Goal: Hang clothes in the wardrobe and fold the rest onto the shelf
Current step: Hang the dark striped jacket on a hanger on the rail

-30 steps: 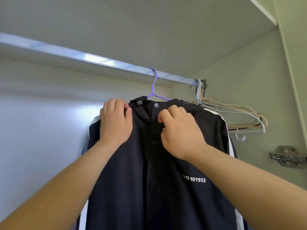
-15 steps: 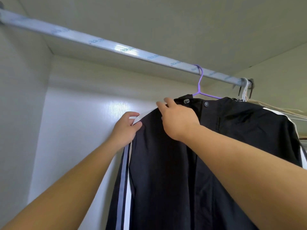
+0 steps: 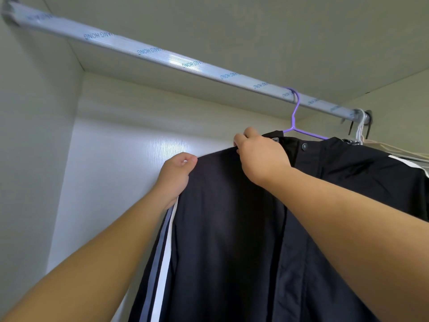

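Jacket [image 3: 232, 228]: hangs on the purple hanger [image 3: 296, 117] from the rail [image 3: 162, 56]
Left hand [image 3: 177, 174]: my fingers pinch the shoulder edge
Right hand [image 3: 260, 156]: pinches the seam near the collar
Handling: soft, light, probably slippery; I hold it by the shoulders

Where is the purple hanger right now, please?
In the head view, the purple hanger hooks over the rail toward its right end, just left of the empty hangers, carrying the black jacket.

both bare arms raised; left hand [image 3: 177, 175] and right hand [image 3: 262, 156] pinch black fabric jacket [image 3: 232, 228] shoulder edge, fingers curled
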Motion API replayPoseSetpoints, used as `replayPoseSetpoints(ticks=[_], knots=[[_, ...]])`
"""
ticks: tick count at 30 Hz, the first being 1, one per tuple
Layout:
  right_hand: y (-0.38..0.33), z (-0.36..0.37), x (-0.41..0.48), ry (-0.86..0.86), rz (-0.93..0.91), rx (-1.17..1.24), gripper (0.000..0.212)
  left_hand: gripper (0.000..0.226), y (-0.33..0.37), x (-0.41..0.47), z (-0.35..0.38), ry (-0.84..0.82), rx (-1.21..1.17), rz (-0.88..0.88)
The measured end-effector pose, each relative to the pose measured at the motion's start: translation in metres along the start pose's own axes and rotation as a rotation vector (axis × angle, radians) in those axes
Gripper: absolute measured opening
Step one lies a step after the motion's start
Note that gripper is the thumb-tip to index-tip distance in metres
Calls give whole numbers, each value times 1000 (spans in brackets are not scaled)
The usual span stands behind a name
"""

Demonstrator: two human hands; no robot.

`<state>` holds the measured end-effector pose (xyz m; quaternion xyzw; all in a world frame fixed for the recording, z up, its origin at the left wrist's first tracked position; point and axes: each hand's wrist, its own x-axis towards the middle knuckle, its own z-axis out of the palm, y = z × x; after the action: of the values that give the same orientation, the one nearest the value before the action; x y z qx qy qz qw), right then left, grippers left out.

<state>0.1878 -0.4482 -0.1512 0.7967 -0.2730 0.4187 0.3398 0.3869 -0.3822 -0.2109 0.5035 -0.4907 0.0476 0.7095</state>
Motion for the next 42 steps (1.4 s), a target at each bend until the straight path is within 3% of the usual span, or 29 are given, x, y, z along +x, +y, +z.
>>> replayPoseSetpoints(ticks=[5, 9, 15, 24, 29, 31, 33, 36, 39, 42], knots=[[-7, -2, 4, 7, 30, 40, 20, 16, 7, 10, 8, 102, -72, 8], [-9, -1, 3, -15, 37, 37, 26, 20, 1, 4, 8, 54, -95, -61], [-11, -2, -2, -22, 41, 41, 31, 17, 2, -6, 9, 39, 40, 125], [2, -2, -14, -64, -29, 57, 27, 18, 1, -10, 22, -33, 342, 38], [32, -21, -41, 343, -218, 1, 22, 30, 31, -11, 54, -39, 400, 124], [53, -33, -49, 493, -172, -38, 17, 30, 45, -4, 68, -67, 387, 178], [79, -44, -54, 538, -18, -83, 17, 38, 62, 5, 83, -122, 389, 208], [122, -57, -63, 390, 300, -131, 22, 35, 84, 16, 105, -198, 365, 227], [154, -58, -77, 50, 531, -58, 39, 36, 85, 19, 122, -214, 396, 244], [167, -53, -91, -173, 514, 93, 49, 42, 77, 14, 129, -155, 539, 262]])
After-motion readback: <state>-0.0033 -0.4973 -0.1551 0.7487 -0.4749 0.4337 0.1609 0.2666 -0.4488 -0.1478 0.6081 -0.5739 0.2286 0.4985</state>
